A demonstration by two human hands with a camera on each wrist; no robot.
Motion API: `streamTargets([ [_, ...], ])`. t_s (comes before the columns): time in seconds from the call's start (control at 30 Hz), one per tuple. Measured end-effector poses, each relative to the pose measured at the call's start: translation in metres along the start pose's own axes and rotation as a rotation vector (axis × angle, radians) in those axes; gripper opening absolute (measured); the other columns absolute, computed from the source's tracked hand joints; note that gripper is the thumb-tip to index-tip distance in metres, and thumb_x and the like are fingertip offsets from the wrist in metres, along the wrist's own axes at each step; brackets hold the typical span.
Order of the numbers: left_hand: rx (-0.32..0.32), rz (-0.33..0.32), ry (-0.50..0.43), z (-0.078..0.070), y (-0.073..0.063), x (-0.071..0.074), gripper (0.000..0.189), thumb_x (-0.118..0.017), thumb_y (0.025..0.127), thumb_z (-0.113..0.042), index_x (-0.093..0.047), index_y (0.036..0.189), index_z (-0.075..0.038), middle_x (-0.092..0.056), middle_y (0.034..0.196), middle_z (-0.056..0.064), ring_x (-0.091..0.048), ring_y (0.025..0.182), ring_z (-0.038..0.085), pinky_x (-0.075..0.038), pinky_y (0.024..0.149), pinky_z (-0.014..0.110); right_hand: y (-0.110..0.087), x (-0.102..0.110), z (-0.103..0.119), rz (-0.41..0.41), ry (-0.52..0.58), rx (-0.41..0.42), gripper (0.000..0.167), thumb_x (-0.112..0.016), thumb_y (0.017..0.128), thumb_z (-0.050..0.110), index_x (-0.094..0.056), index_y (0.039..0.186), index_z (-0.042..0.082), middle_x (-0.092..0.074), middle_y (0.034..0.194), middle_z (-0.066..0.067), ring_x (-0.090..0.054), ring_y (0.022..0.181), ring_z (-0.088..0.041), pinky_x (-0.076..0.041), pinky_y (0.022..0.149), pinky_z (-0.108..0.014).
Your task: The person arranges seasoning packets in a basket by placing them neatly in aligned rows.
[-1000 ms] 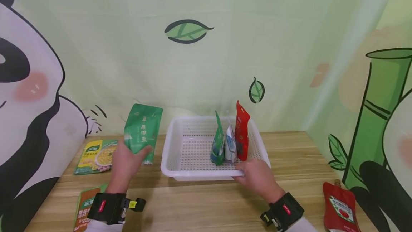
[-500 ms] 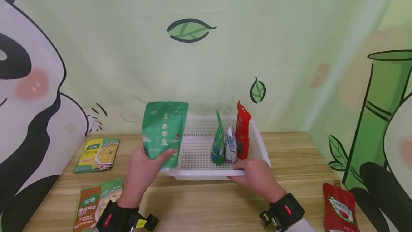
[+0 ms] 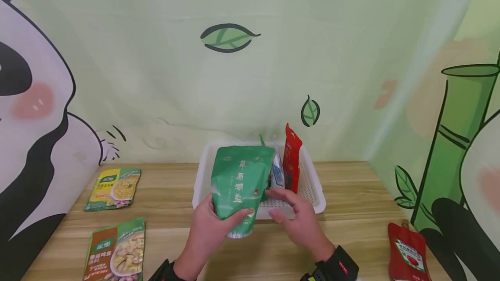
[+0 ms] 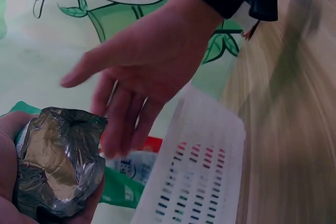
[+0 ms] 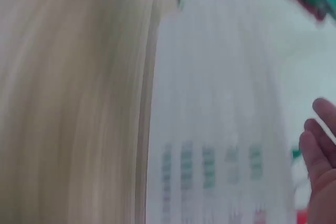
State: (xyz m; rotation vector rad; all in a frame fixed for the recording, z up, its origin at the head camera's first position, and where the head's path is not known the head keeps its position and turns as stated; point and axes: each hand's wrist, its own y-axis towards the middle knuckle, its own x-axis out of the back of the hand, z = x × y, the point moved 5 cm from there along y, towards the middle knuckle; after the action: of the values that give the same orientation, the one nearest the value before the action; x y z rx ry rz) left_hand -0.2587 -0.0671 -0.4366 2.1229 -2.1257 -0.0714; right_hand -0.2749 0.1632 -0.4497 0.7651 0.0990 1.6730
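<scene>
My left hand (image 3: 216, 224) grips a green stand-up pouch (image 3: 240, 181) with white Chinese lettering, thumb across its front, held over the front of a white plastic basket (image 3: 200, 177). In the left wrist view the silvery foil bottom of the green pouch (image 4: 58, 161) faces the camera. My right hand (image 3: 298, 220), fingers spread and slightly bent, is just right of the pouch and holds nothing. Behind it in the basket stand a red packet (image 3: 292, 159), a white-and-blue packet (image 3: 277, 170) and another green packet, mostly hidden by the pouch. The right wrist view is blurred.
On the wooden table (image 3: 164, 211) at left lie a yellow-and-green food packet (image 3: 113, 189) and a brown-and-green one (image 3: 115, 250). A red spouted pouch (image 3: 408, 253) lies at the right. A printed cloth backdrop (image 3: 250, 81) rises behind the basket.
The left hand has carried the green pouch from the left of the basket rightwards to its front. My right hand has let go of the basket's front rim and risen toward the pouch.
</scene>
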Motion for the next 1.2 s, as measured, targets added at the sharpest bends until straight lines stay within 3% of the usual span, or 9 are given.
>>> streamTargets([
  [0.2, -0.034, 0.057, -0.042, -0.001, -0.011, -0.013, 0.06, -0.097, 0.079, -0.018, -0.066, 0.129, -0.007, -0.076, 0.116, 0.007, -0.075, 0.1, 0.021, -0.062, 0.086, 0.031, 0.001, -0.033, 0.018, 0.163, 0.484, -0.191, 0.052, -0.058, 0.109, 0.019, -0.045, 0.153, -0.007, -0.058, 0.15, -0.021, -0.062, 0.131, -0.015, -0.051, 0.108, -0.029],
  [0.33, -0.072, 0.082, -0.026, -0.002, -0.016, -0.017, 0.058, -0.098, 0.076, -0.016, -0.068, 0.125, -0.005, -0.076, 0.111, 0.006, -0.074, 0.098, 0.02, -0.061, 0.087, 0.032, 0.004, -0.044, 0.028, 0.235, 0.62, -0.269, 0.063, -0.059, 0.109, 0.027, -0.035, 0.159, -0.002, -0.054, 0.154, -0.018, -0.059, 0.135, -0.016, -0.049, 0.112, -0.031],
  [0.47, -0.1, 0.102, 0.032, -0.002, -0.019, -0.02, 0.06, -0.099, 0.073, -0.018, -0.068, 0.123, -0.008, -0.075, 0.11, 0.002, -0.072, 0.099, 0.019, -0.059, 0.09, 0.031, 0.005, -0.049, 0.031, 0.276, 0.634, -0.301, 0.07, -0.067, 0.105, 0.031, -0.032, 0.162, 0.011, -0.051, 0.156, -0.011, -0.054, 0.139, -0.021, -0.046, 0.115, -0.032],
  [0.67, -0.08, 0.149, 0.047, -0.002, -0.021, -0.021, 0.072, -0.101, 0.071, -0.02, -0.064, 0.133, -0.013, -0.073, 0.119, 0.001, -0.07, 0.107, 0.022, -0.058, 0.095, 0.033, 0.002, -0.052, 0.03, 0.292, 0.577, -0.37, 0.072, -0.074, 0.101, 0.031, -0.035, 0.161, 0.017, -0.051, 0.156, -0.008, -0.052, 0.138, -0.024, -0.046, 0.113, -0.031],
  [1.03, -0.044, 0.138, 0.029, 0.001, -0.018, -0.018, 0.084, -0.101, 0.07, -0.016, -0.049, 0.136, -0.005, -0.067, 0.128, 0.011, -0.068, 0.11, 0.023, -0.058, 0.093, 0.032, 0.0, -0.052, 0.038, 0.166, 0.558, -0.39, 0.065, -0.073, 0.103, 0.019, -0.04, 0.158, 0.015, -0.056, 0.154, -0.01, -0.057, 0.137, -0.023, -0.049, 0.111, -0.031],
  [1.13, -0.061, 0.12, 0.056, 0.0, -0.017, -0.018, 0.082, -0.101, 0.071, -0.018, -0.046, 0.13, -0.004, -0.069, 0.123, 0.015, -0.07, 0.105, 0.022, -0.059, 0.088, 0.031, 0.0, -0.052, 0.04, 0.137, 0.572, -0.393, 0.062, -0.072, 0.103, 0.017, -0.041, 0.157, 0.013, -0.057, 0.152, -0.011, -0.06, 0.134, -0.022, -0.051, 0.109, -0.033],
  [1.2, -0.11, 0.107, 0.112, -0.003, -0.018, -0.018, 0.084, -0.102, 0.071, -0.021, -0.044, 0.129, -0.004, -0.071, 0.118, 0.015, -0.071, 0.102, 0.021, -0.06, 0.085, 0.031, 0.0, -0.052, 0.041, 0.116, 0.565, -0.398, 0.061, -0.072, 0.104, 0.018, -0.042, 0.157, 0.013, -0.058, 0.152, -0.011, -0.061, 0.134, -0.022, -0.052, 0.108, -0.033],
])
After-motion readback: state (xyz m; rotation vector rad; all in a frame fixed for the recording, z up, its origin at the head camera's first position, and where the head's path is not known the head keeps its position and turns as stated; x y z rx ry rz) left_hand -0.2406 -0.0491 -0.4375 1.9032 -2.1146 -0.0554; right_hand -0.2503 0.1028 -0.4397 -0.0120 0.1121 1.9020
